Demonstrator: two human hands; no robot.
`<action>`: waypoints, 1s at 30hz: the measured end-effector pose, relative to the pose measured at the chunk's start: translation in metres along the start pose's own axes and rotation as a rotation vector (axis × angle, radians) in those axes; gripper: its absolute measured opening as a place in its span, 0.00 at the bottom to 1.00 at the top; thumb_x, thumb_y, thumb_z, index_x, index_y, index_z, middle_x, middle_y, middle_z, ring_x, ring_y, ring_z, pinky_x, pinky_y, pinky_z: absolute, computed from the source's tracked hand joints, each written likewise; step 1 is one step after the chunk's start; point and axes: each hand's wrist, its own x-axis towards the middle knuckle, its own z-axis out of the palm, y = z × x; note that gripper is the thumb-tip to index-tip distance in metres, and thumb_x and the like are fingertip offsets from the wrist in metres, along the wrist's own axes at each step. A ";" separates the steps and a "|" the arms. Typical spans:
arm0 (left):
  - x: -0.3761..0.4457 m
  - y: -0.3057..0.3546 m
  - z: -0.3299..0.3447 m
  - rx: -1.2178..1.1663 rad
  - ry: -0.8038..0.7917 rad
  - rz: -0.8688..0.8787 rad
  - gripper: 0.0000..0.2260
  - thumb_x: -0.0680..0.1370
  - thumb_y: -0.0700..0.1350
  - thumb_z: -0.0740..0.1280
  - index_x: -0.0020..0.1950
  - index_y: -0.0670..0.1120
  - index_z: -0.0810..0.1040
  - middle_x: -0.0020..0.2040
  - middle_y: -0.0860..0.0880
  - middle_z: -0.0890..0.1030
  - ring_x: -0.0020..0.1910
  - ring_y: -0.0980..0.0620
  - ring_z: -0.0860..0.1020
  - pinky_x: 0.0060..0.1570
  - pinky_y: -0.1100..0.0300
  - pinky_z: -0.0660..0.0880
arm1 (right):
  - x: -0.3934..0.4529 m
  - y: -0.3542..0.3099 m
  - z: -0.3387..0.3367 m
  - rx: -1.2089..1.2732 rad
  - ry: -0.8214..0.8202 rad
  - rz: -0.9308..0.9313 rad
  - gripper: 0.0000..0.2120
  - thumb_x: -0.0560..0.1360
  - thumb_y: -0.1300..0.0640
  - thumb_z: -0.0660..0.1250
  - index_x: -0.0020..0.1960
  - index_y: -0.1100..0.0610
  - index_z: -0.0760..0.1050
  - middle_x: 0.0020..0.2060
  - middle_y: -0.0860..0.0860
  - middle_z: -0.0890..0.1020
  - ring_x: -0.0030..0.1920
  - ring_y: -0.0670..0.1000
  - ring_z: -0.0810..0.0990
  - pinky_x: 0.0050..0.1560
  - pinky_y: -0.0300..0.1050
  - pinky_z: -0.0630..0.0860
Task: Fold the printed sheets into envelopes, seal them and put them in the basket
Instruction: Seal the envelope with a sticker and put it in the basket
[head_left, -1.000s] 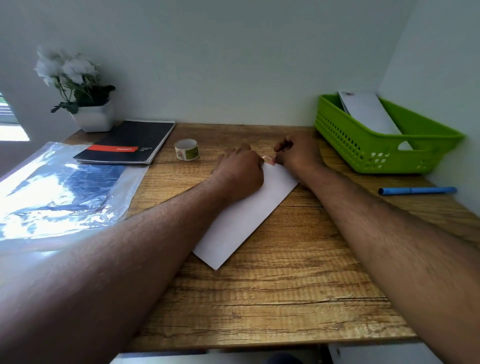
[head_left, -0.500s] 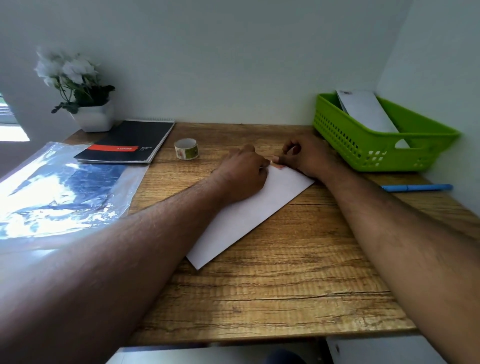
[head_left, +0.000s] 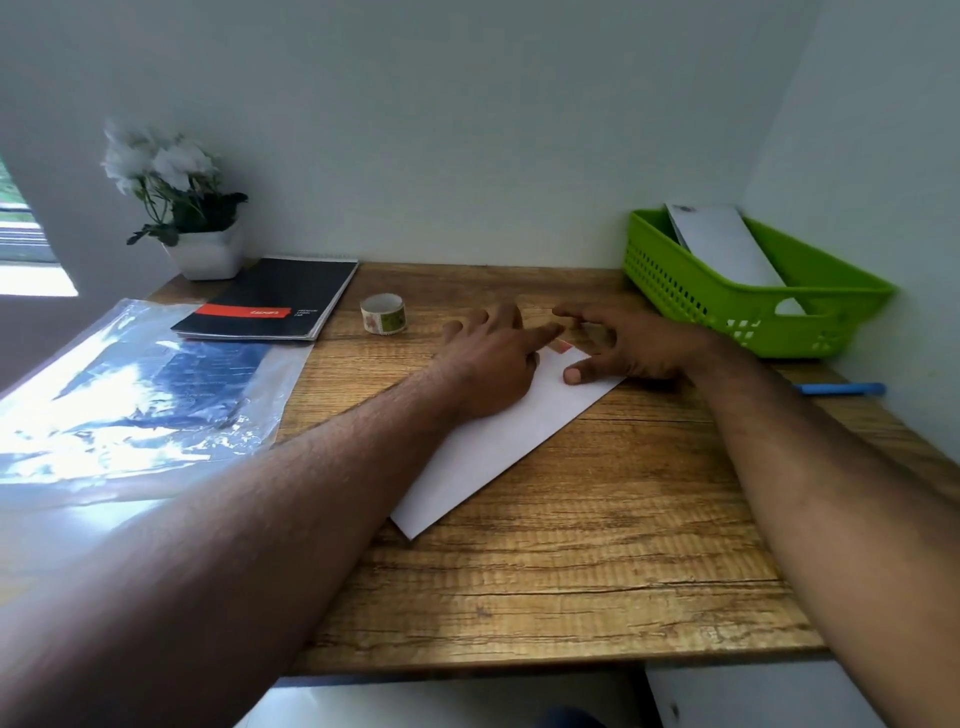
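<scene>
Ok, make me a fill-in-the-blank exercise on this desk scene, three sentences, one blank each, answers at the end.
1. The white folded envelope on the wooden desk lies under both ____.
2. A second white envelope leans inside the ____ plastic basket.
3. The small patterned tape roll stands between the left hand and the black ____ with the red label.

Missing words: hands; green; notebook

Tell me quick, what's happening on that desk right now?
Left hand pressing envelope flat; right hand spread open, thumb on its far end by a small red sticker. Green basket holds one envelope. Nothing blocking.
</scene>
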 end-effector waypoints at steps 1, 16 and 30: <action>0.000 -0.001 0.000 0.004 -0.001 0.010 0.20 0.82 0.53 0.52 0.75 0.65 0.60 0.69 0.46 0.65 0.69 0.41 0.63 0.67 0.40 0.59 | -0.001 0.000 0.000 -0.014 -0.010 0.013 0.43 0.64 0.36 0.72 0.74 0.37 0.56 0.76 0.46 0.58 0.75 0.51 0.58 0.74 0.50 0.56; -0.003 0.002 -0.001 0.041 0.163 -0.082 0.16 0.79 0.51 0.58 0.61 0.51 0.80 0.63 0.47 0.76 0.62 0.43 0.73 0.61 0.46 0.67 | -0.011 -0.024 -0.007 -0.451 -0.320 0.214 0.42 0.66 0.25 0.50 0.74 0.35 0.38 0.76 0.47 0.35 0.77 0.59 0.41 0.76 0.59 0.42; -0.010 0.017 -0.011 0.103 -0.051 -0.193 0.28 0.78 0.63 0.61 0.69 0.44 0.70 0.68 0.40 0.72 0.66 0.39 0.70 0.62 0.45 0.70 | -0.024 -0.044 -0.007 -0.350 -0.076 0.174 0.34 0.71 0.40 0.68 0.74 0.46 0.63 0.74 0.48 0.65 0.71 0.53 0.66 0.67 0.46 0.63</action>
